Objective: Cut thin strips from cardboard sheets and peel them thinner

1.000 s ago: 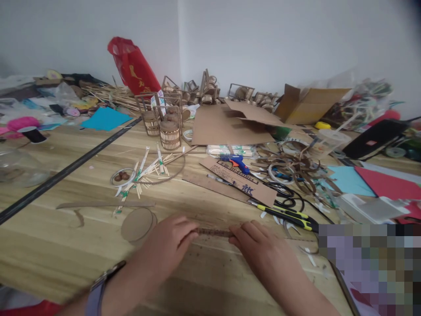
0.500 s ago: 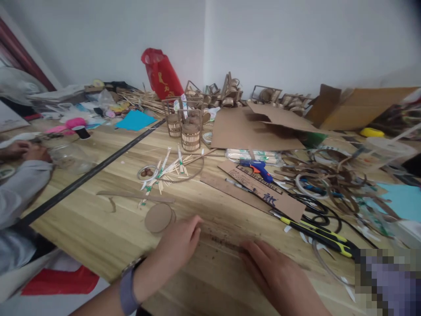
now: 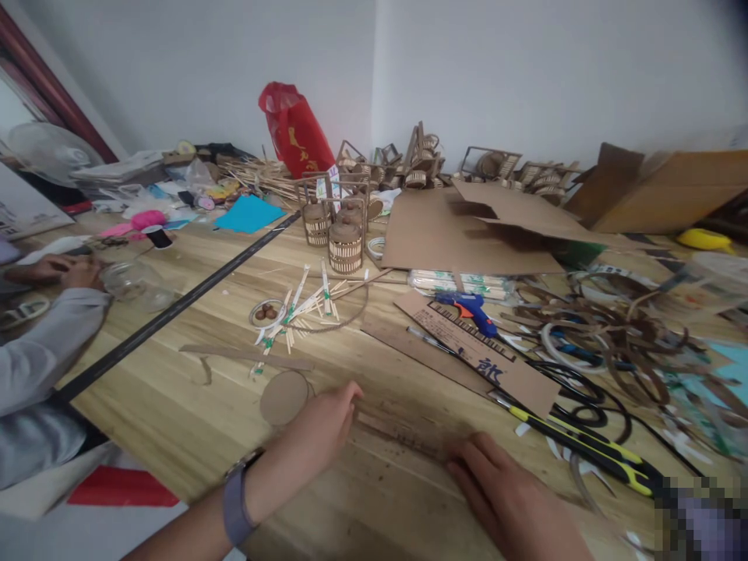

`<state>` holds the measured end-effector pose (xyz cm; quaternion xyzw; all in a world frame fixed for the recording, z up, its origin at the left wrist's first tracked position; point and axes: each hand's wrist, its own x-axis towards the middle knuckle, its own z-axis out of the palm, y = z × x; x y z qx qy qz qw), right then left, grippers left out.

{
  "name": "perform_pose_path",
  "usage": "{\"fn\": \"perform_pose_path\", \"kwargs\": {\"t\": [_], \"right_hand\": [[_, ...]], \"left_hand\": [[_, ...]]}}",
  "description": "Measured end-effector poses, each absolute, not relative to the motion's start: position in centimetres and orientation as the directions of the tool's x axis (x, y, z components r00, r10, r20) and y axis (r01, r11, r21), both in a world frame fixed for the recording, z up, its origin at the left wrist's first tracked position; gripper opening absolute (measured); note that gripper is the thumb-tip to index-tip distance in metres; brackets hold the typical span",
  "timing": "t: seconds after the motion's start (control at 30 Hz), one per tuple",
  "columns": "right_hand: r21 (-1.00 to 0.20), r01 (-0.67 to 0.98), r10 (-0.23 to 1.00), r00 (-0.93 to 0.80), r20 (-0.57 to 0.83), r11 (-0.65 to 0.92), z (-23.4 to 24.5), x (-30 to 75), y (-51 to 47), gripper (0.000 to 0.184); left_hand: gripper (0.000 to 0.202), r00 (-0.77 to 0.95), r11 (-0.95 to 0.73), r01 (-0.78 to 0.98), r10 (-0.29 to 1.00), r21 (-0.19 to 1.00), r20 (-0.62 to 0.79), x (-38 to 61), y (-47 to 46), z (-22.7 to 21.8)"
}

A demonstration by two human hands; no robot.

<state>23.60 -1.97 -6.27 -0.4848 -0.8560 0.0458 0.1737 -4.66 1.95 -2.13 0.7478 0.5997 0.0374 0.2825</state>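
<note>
A narrow brown strip (image 3: 403, 438), blurred and close to the wood's colour, stretches low over the table between my two hands. Closed in a pinch, my left hand (image 3: 330, 421) has the strip's left end, though the fingertips are partly hidden. The fingers of my right hand (image 3: 496, 479) are curled together at its right end. Beside my left wrist lies a round cardboard disc (image 3: 284, 397), with another round edge showing under it. A flat brown strip (image 3: 245, 357) rests farther left.
Bamboo sticks (image 3: 304, 312), a tape roll holding brown beads (image 3: 267, 312), and a small basket (image 3: 345, 248) stand ahead. To the right are a blue glue gun (image 3: 473, 312), cardboard (image 3: 485, 354), yellow-black cutters (image 3: 584, 444) and coiled strips (image 3: 625, 335). Another person's hands (image 3: 79, 273) are at left.
The camera view has shifted slightly. My right hand has moved a little to the right, away from my left, and more of the strip shows between them.
</note>
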Motion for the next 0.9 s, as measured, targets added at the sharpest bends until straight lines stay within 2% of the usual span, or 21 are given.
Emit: {"fn": "perform_pose_path", "kwargs": {"t": [0.17,0.43,0.6,0.7,0.9], "right_hand": [[-0.273,0.838,0.869,-0.392,0.300,0.473,-6.9,24.0,-1.8,0.045],[-0.222,0.797,0.819,-0.495,0.291,0.561,-6.2,25.0,-1.3,0.024],[-0.127,0.818,0.775,-0.464,0.428,0.560,-8.0,25.3,-1.3,0.034],[-0.124,0.819,0.759,-0.447,0.473,0.560,-8.6,25.2,-1.2,0.036],[-0.146,0.802,0.787,-0.503,0.356,0.579,-7.0,24.9,-1.5,0.023]], "left_hand": [[0.028,0.233,-0.098,0.895,0.935,0.435,-0.269,-5.9,2.3,-1.8],[0.021,0.156,-0.076,0.920,0.971,0.384,-0.183,-8.3,3.4,-0.5],[0.021,0.110,-0.060,0.938,0.986,0.341,-0.127,-8.8,4.6,0.4],[0.019,0.106,-0.072,0.944,0.990,0.322,-0.089,-8.6,5.3,1.0],[0.018,0.194,-0.165,0.944,0.978,0.287,-0.077,-7.4,6.9,1.5]]}}
